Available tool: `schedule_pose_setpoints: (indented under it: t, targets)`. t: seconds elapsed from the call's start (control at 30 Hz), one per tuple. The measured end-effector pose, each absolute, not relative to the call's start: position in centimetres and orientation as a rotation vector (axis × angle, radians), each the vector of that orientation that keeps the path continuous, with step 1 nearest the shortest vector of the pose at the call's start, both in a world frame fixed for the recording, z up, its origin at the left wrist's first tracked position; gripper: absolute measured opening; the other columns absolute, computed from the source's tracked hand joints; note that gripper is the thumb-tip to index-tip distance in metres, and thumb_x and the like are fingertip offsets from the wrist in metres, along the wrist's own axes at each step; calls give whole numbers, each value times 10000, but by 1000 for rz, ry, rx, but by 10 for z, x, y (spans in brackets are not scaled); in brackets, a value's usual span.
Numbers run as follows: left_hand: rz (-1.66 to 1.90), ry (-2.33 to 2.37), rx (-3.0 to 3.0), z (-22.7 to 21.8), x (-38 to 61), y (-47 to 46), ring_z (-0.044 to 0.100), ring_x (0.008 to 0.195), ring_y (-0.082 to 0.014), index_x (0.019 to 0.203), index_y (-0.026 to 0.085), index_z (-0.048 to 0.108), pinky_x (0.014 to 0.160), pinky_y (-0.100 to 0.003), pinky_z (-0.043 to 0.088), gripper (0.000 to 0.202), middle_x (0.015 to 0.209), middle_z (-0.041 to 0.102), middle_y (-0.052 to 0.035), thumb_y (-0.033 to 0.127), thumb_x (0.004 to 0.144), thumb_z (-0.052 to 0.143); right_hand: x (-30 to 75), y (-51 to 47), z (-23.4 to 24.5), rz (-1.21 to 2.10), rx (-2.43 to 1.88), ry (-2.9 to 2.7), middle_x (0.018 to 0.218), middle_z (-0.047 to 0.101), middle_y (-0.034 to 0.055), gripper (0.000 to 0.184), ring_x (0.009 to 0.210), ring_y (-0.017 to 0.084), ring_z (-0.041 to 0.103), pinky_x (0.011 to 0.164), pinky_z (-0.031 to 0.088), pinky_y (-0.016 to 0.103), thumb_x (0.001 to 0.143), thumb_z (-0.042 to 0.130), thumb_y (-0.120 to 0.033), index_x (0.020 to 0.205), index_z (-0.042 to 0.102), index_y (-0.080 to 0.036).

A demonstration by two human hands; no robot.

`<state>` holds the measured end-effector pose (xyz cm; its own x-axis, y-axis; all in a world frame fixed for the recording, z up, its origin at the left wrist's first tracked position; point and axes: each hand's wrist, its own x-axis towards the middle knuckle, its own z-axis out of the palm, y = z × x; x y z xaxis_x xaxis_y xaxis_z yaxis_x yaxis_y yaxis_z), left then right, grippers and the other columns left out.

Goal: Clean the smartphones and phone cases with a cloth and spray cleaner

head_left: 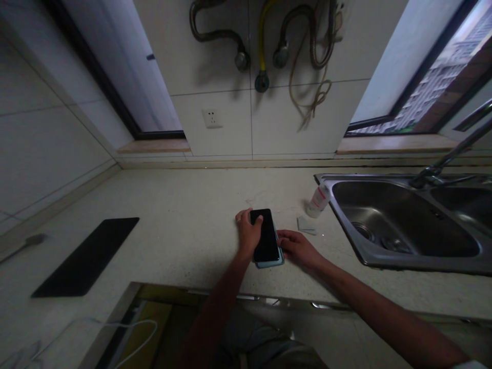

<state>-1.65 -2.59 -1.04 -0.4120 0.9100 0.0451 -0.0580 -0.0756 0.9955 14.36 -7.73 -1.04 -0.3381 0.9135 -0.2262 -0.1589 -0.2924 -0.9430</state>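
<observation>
A smartphone (pixel 266 238) with a dark screen is over the countertop in front of me, its long side pointing away from me. A pale blue phone case (pixel 270 264) shows beneath it, sticking out along the right and near edges. My left hand (pixel 249 231) grips the phone's left side, thumb lying on the screen and fingers at the edge. From the right, my right hand (pixel 298 247) pinches the side of the case with bent fingers. To the right lie a small folded grey cloth (pixel 306 225) and a white bottle (pixel 319 201) with a pink-marked label.
A steel double sink (pixel 348 241) with a tap (pixel 428 177) is set in the countertop (pixel 184 215) on the right. On the left lies a black mat (pixel 88 256), with a white cable (pixel 130 323) nearer me. A wall socket (pixel 211 119) and hoses are behind.
</observation>
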Motion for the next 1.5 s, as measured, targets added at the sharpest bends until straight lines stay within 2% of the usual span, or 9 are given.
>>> schedule_pose_setpoints:
  t: [0.17,0.3,0.43,0.57,0.67,0.83,1.03,1.27,1.5]
  targets:
    - [1571,1279,796,-12,-14,-24,612,1116,-225,988,225,639,1016,-342,433,313,1090,661,-62,152,719,781,141,-81,0,1804,-1043,-1005,759,664,-2,407,644,117,591,597,494,233,675,846,-455,919,691,-169]
    - [1583,1248,747,-8,-13,-27,641,1046,-199,1048,211,620,956,-315,471,310,1094,671,-67,187,769,753,136,-83,8,1919,-1034,-1033,825,709,36,492,690,169,667,639,570,321,706,839,-550,972,673,-172]
    - [1642,1204,635,-2,-19,-30,658,1000,-186,1082,211,600,882,-279,498,463,1074,682,-53,246,689,842,129,-77,6,1945,-989,-1044,885,749,47,535,742,189,711,697,574,325,632,916,-434,1028,675,-166]
    - [1454,1009,467,-3,-30,-28,670,791,-192,959,169,634,752,-300,535,489,842,683,-29,537,692,813,128,-66,2,2013,-870,-1038,846,755,49,455,732,175,713,732,565,310,637,914,-371,964,698,-139]
    - [1332,916,342,-5,-36,-24,679,773,-210,926,149,649,770,-333,553,528,818,696,-51,607,702,787,132,-59,0,2048,-840,-1032,837,756,50,414,729,169,711,723,559,295,637,914,-316,948,709,-133]
    - [1341,807,387,-7,-39,-23,689,915,-251,918,139,670,856,-357,534,495,915,725,-96,574,719,795,138,-53,-3,2111,-878,-967,880,760,53,434,764,165,713,746,560,287,609,920,-254,977,721,-141]
    - [1411,860,514,-1,-38,-30,653,740,-174,804,142,663,774,-298,506,380,777,696,-33,400,632,884,141,-55,-2,2151,-899,-1053,917,745,46,416,779,141,696,764,546,275,681,901,-349,992,706,-153]
    - [1419,921,581,1,-36,-32,603,670,-143,747,136,659,704,-276,479,356,720,659,-21,429,678,848,132,-59,-15,2004,-911,-1170,772,686,-8,502,680,132,614,653,457,250,672,873,-537,950,677,-168]
    - [1404,916,591,3,-37,-33,618,705,-156,799,133,689,715,-274,478,322,745,670,-32,394,676,832,128,-62,-18,1971,-933,-1126,706,642,-20,482,622,133,556,633,417,262,669,858,-556,875,657,-170]
